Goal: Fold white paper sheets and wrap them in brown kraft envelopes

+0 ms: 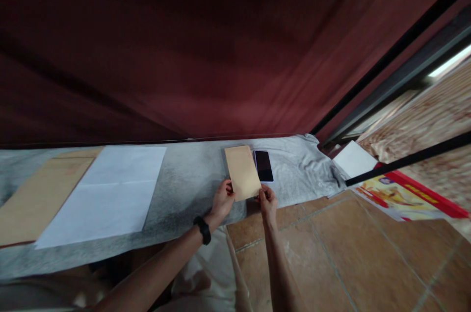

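Note:
A small tan paper envelope [243, 172] is held between my two hands above the grey cloth. My left hand [222, 200], with a black band at its wrist, grips the envelope's lower left edge. The lower right corner is pinched by my right hand [267, 201]. Just right of the envelope lies a dark-screened phone [264, 166] in a pale case. Further left, a creased white sheet of paper [110, 189] rests partly over a large tan envelope [44, 194].
A grey cloth [184, 179] covers the long narrow surface, backed by a dark red curtain [206, 57]. Black metal bars [386, 64] stand at the right. A red and yellow printed box [408, 194] and a white box [355, 159] sit beyond, by the tiled floor [353, 248].

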The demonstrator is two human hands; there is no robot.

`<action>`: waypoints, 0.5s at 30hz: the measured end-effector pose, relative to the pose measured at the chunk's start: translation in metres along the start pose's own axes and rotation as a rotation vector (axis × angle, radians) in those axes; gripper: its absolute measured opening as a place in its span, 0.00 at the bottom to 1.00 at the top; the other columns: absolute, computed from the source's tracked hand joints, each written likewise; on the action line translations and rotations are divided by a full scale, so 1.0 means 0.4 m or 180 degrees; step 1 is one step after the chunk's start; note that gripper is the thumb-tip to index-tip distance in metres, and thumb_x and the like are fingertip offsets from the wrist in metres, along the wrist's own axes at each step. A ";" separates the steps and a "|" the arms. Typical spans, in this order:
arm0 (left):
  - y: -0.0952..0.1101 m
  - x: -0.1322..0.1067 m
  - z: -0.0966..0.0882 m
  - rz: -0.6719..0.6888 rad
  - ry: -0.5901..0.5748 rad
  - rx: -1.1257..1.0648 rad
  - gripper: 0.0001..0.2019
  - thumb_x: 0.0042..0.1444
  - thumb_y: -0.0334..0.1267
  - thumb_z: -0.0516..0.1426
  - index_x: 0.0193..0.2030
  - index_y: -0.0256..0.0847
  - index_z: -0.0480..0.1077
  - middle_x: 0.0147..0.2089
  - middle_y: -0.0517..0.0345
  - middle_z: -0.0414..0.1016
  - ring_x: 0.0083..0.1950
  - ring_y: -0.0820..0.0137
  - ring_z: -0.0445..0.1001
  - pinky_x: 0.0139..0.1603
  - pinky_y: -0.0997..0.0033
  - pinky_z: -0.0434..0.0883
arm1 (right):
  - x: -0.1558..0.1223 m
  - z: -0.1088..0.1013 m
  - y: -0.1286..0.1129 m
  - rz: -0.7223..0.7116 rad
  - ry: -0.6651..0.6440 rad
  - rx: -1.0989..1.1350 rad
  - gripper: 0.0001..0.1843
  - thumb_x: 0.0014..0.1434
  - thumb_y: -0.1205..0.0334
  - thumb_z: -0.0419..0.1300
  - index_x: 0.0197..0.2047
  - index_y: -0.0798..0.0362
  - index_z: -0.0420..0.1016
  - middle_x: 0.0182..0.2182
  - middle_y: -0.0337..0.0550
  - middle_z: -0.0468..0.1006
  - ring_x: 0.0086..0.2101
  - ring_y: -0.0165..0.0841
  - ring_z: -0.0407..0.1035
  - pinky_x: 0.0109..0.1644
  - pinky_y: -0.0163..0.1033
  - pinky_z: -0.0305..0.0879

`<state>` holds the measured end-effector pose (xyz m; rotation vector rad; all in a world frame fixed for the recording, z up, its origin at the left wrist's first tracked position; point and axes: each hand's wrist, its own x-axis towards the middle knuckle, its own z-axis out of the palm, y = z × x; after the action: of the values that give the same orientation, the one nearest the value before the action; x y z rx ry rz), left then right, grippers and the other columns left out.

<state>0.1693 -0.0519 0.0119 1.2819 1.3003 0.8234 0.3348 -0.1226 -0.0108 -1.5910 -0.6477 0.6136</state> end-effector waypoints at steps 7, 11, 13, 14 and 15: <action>-0.005 0.004 -0.001 0.0655 -0.0008 0.0523 0.29 0.52 0.25 0.57 0.62 0.43 0.65 0.56 0.51 0.70 0.41 0.72 0.74 0.46 0.68 0.75 | 0.002 -0.002 0.012 0.0168 -0.0061 -0.0094 0.29 0.56 0.41 0.60 0.52 0.53 0.80 0.37 0.46 0.80 0.31 0.35 0.72 0.32 0.39 0.73; -0.019 -0.008 -0.005 0.1026 -0.0237 0.0911 0.32 0.52 0.26 0.57 0.66 0.42 0.62 0.60 0.48 0.68 0.57 0.62 0.71 0.59 0.57 0.72 | 0.005 0.001 0.017 0.0248 -0.0036 -0.0096 0.31 0.55 0.41 0.60 0.53 0.55 0.79 0.40 0.49 0.81 0.32 0.35 0.72 0.33 0.39 0.73; -0.024 -0.020 -0.006 0.1176 -0.0366 0.1146 0.34 0.50 0.25 0.58 0.66 0.42 0.61 0.62 0.47 0.67 0.64 0.59 0.67 0.65 0.53 0.67 | 0.004 0.002 0.016 0.0276 -0.0012 -0.0083 0.31 0.55 0.41 0.61 0.53 0.55 0.79 0.42 0.50 0.80 0.32 0.35 0.72 0.32 0.39 0.74; -0.026 -0.026 -0.006 0.1219 -0.0404 0.1253 0.35 0.49 0.25 0.58 0.66 0.42 0.61 0.63 0.47 0.66 0.66 0.58 0.65 0.67 0.52 0.65 | 0.004 0.002 0.015 0.0273 -0.0014 -0.0078 0.31 0.54 0.41 0.61 0.53 0.55 0.79 0.42 0.50 0.80 0.33 0.36 0.72 0.33 0.39 0.74; -0.027 -0.030 -0.006 0.1237 -0.0421 0.1349 0.36 0.49 0.25 0.58 0.67 0.43 0.61 0.64 0.47 0.66 0.67 0.58 0.64 0.69 0.51 0.64 | 0.004 0.001 0.013 0.0265 -0.0024 -0.0072 0.31 0.54 0.41 0.61 0.53 0.55 0.79 0.43 0.50 0.80 0.33 0.36 0.73 0.33 0.39 0.74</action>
<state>0.1629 -0.0649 0.0047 1.9363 1.1714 0.7310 0.3358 -0.1217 -0.0162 -1.6439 -0.5982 0.6761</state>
